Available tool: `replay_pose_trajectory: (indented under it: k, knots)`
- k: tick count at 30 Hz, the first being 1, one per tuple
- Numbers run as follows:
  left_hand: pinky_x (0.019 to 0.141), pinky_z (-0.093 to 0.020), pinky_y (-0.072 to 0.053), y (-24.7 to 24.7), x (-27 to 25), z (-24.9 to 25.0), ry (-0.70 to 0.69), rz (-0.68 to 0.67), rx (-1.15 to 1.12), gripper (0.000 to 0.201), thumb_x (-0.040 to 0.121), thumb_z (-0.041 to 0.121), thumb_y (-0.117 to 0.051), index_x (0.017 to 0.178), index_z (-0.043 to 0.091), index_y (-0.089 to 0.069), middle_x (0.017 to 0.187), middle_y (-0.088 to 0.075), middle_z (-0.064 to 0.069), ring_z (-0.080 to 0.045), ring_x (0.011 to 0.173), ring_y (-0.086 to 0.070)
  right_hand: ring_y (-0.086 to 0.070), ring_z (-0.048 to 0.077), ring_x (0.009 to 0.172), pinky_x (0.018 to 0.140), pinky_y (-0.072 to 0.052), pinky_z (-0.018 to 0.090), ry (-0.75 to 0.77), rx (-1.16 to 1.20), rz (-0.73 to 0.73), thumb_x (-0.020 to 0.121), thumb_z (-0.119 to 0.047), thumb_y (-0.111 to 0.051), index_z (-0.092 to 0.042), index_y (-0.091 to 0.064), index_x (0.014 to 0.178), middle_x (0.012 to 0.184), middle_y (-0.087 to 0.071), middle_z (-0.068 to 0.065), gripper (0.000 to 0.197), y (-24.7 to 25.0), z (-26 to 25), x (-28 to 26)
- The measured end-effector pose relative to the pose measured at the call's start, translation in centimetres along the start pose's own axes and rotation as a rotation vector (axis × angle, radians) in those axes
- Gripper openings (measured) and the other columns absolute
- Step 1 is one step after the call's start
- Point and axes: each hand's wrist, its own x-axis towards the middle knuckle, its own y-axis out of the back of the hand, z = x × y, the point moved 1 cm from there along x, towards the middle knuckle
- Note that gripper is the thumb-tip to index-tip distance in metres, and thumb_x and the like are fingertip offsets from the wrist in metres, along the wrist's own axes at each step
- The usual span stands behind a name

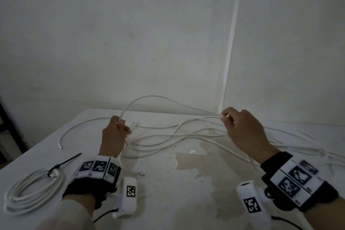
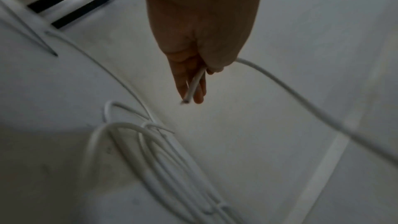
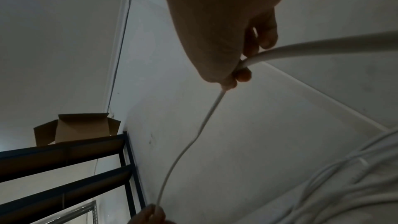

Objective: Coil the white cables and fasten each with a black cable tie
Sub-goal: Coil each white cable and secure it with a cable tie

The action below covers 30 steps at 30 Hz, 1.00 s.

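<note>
- The left hand [image 1: 114, 135] is gripping a white cable [image 1: 155, 97] near its cut end, fingers [image 2: 187, 77] curled round it, above the tabletop [image 1: 186, 183].
- The right hand [image 1: 242, 129] is pinching the same white cable further along, its fingers [image 3: 243, 74] closing on it, so the cable is arching in the air between the two hands.
- Loose white cables [image 1: 186, 136] are lying tangled on the tabletop beneath and between the hands, trailing off toward the right edge.
- A coiled cable [image 1: 31, 192] is sitting at the near left of the tabletop, with a black cable tie [image 1: 65, 161] fastened round it, the tie's tail pointing away from the person.
- One more cable [image 1: 78, 124] is curving alone across the far left of the tabletop.
- A dark shelf [image 3: 64, 168] is standing by the wall, carrying an open cardboard box [image 3: 75, 129].
</note>
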Motion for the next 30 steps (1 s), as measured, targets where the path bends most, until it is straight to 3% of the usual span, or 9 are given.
replay_pose_trajectory:
  k: [3, 5, 8, 12, 14, 18, 22, 27, 30]
  knots:
    - [0.050, -0.021, -0.042, -0.4, -0.3, 2.1, -0.037, 0.042, -0.098, 0.018, 0.099, 0.013, -0.035, 0.088, 0.004, -0.045, 0.066, -0.052, -0.005, -0.019, 0.061, -0.050, -0.050, 0.025, 0.075, 0.061, -0.028, 0.029, 0.013, -0.011, -0.104, 0.098, -0.026, -0.037, -0.011, -0.055, 0.102, 0.087, -0.061, 0.010, 0.024, -0.9, 0.1, -0.1]
    - [0.061, -0.029, -0.039, -0.7, -0.7, 3.2, -0.127, 0.019, -0.013, 0.020, 0.100, 0.017, -0.034, 0.088, 0.006, -0.047, 0.066, -0.050, -0.002, -0.019, 0.063, -0.045, -0.051, 0.026, 0.078, 0.062, -0.029, 0.030, 0.025, -0.054, -0.121, 0.100, -0.026, -0.034, -0.011, -0.054, 0.103, 0.096, -0.062, 0.008, 0.026, -1.1, -0.3, -0.3]
    - [0.069, -0.030, -0.034, -0.8, -1.8, 4.4, -0.158, -0.031, 0.048, 0.024, 0.101, 0.026, -0.028, 0.097, 0.016, -0.050, 0.069, -0.050, 0.003, -0.016, 0.069, -0.047, -0.052, 0.024, 0.083, 0.064, -0.029, 0.030, 0.047, -0.110, -0.158, 0.100, -0.028, -0.030, -0.013, -0.051, 0.105, 0.101, -0.059, 0.004, 0.027, -1.2, -0.9, -0.7]
    - [0.056, -0.023, -0.033, -1.2, -2.7, 5.7, -0.235, -0.092, 0.114, 0.023, 0.101, 0.022, -0.029, 0.098, 0.018, -0.051, 0.065, -0.048, 0.003, -0.012, 0.061, -0.045, -0.056, 0.029, 0.092, 0.067, -0.036, 0.033, 0.160, -0.175, -0.282, 0.099, -0.022, -0.035, -0.012, -0.048, 0.113, 0.111, -0.051, 0.007, 0.021, -1.7, -1.4, -1.5]
    - [0.054, -0.018, -0.031, -1.5, -3.2, 6.6, -0.284, -0.118, 0.130, 0.020, 0.100, 0.017, -0.031, 0.095, 0.015, -0.051, 0.065, -0.047, 0.003, -0.015, 0.061, -0.043, -0.056, 0.030, 0.091, 0.064, -0.032, 0.032, 0.264, -0.186, -0.332, 0.097, -0.013, -0.038, -0.010, -0.049, 0.113, 0.112, -0.050, 0.009, 0.020, -2.2, -1.7, -2.2]
    - [0.054, -0.023, -0.030, -2.6, -4.9, 8.8, -0.341, -0.191, 0.107, 0.019, 0.099, 0.017, -0.033, 0.096, 0.017, -0.052, 0.063, -0.045, 0.003, -0.011, 0.056, -0.040, -0.059, 0.036, 0.071, 0.057, -0.032, 0.031, 0.447, -0.040, -0.281, 0.092, -0.006, -0.048, -0.003, -0.058, 0.100, 0.096, -0.057, 0.015, 0.014, -1.9, -2.7, -3.1]
    - [0.056, -0.021, -0.032, -4.6, -7.4, 10.9, -0.400, -0.292, 0.116, 0.017, 0.097, 0.019, -0.040, 0.091, 0.024, -0.055, 0.062, -0.049, 0.009, -0.004, 0.055, -0.046, -0.055, 0.022, 0.051, 0.042, -0.033, 0.025, 0.573, 0.055, -0.205, 0.085, -0.022, -0.047, -0.010, -0.063, 0.085, 0.075, -0.056, 0.006, 0.020, -0.2, -3.7, -3.7]
    - [0.056, -0.011, -0.032, -6.5, -9.5, 12.5, -0.411, -0.384, 0.101, 0.026, 0.093, 0.019, -0.047, 0.076, 0.037, -0.056, 0.066, -0.056, 0.016, 0.005, 0.060, -0.049, -0.046, 0.009, 0.072, 0.069, -0.039, 0.028, 0.449, 0.364, -0.148, 0.091, -0.021, -0.054, -0.009, -0.058, 0.100, 0.094, -0.053, 0.001, 0.015, 3.5, -3.3, -3.4]
    - [0.053, -0.012, -0.030, -7.1, -10.3, 13.5, -0.411, -0.444, 0.101, 0.028, 0.092, 0.025, -0.045, 0.068, 0.038, -0.055, 0.059, -0.057, 0.020, 0.005, 0.055, -0.048, -0.045, 0.009, 0.069, 0.070, -0.039, 0.027, 0.397, 0.415, -0.166, 0.091, -0.022, -0.055, -0.011, -0.057, 0.092, 0.091, -0.051, -0.001, 0.011, 4.8, -2.1, -3.6]
